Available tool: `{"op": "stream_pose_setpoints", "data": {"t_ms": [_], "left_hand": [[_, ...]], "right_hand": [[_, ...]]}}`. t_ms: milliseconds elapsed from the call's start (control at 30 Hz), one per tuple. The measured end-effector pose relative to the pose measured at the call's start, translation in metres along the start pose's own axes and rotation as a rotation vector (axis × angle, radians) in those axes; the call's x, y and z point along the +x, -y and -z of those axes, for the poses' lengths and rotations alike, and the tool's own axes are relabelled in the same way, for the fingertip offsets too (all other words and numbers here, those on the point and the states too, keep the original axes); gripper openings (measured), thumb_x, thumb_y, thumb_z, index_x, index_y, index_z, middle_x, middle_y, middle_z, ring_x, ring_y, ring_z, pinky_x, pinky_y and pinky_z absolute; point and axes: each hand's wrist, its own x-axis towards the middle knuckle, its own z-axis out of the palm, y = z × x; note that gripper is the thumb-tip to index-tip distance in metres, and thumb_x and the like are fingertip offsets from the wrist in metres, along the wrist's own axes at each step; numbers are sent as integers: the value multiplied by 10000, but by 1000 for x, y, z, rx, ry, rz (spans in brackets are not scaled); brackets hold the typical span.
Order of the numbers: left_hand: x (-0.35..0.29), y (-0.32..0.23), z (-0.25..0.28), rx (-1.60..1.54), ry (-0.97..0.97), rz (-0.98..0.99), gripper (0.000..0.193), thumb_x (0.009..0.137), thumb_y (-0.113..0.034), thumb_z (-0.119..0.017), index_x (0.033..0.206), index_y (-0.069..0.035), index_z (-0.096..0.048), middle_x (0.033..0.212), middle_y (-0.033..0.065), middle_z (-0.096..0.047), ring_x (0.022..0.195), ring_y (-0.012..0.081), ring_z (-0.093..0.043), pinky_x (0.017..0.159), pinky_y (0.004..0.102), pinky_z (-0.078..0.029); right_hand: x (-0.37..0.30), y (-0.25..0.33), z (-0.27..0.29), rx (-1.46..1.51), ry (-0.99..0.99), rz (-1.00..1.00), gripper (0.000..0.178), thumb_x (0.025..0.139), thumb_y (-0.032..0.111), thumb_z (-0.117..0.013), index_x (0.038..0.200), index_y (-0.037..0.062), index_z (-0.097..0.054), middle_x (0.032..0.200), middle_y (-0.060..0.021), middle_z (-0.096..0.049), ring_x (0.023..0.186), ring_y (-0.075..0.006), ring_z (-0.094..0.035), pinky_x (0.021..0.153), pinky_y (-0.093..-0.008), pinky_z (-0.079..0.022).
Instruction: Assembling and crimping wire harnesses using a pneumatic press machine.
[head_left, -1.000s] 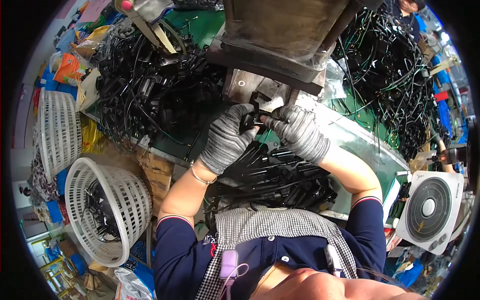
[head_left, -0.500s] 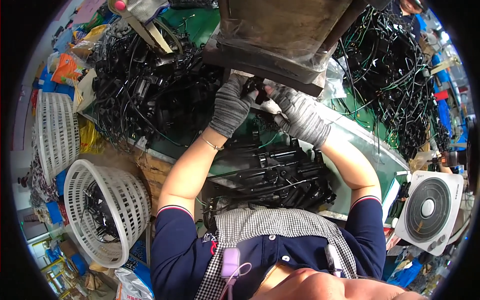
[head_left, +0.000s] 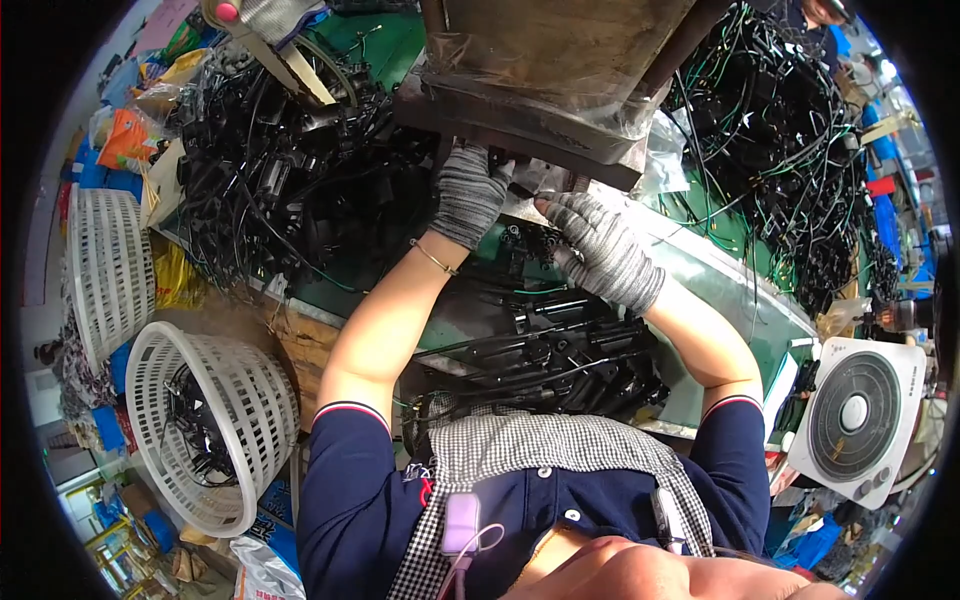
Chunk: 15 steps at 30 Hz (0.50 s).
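Observation:
My left hand [head_left: 470, 192], in a grey knitted glove, reaches under the front edge of a dark machine head [head_left: 530, 115]. Its fingers close on a small black part [head_left: 518, 190], mostly hidden by the glove and the machine's shadow. My right hand [head_left: 605, 245], gloved alike with bare fingertips, is just right of that part. Its fingers are bent and apart from the thumb, with nothing visible between them. Below both hands lies a pile of long black parts [head_left: 560, 345] on the green bench top [head_left: 350, 285].
Tangled black parts with cables are heaped on the left [head_left: 270, 180] and right [head_left: 790, 130]. Two white plastic baskets [head_left: 250, 400] stand at the left, the nearer holding black parts. A white hot plate [head_left: 855, 415] is at the right. Another person [head_left: 815, 30] shows at the far right.
My left hand has moved up and under the machine's edge with the black part. My right hand has come away from it, slightly down and right. The whole view has shifted a little.

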Motion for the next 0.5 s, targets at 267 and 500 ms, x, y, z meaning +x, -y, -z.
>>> {"op": "stream_pose_setpoints", "data": {"t_ms": [267,500], "left_hand": [[0,-2,-1,-46,-45,-22,409,797,-67,-712,1153,44,-545,1067,178,-635,980,265,-614,876,340,-486],[3,-17,10,71,17,25,441,772,-93,-736,1151,39,-553,1103,182,-619,1001,287,-604,901,343,-475]], "right_hand": [[-2,3,-1,45,82,-72,538,694,-2,-645,1224,34,-562,1164,-164,-589,1051,-363,-570,888,-420,-475],[-16,0,4,71,38,-19,450,720,1,-639,1166,28,-586,1170,-160,-591,1055,-348,-572,885,-425,-479]]}}
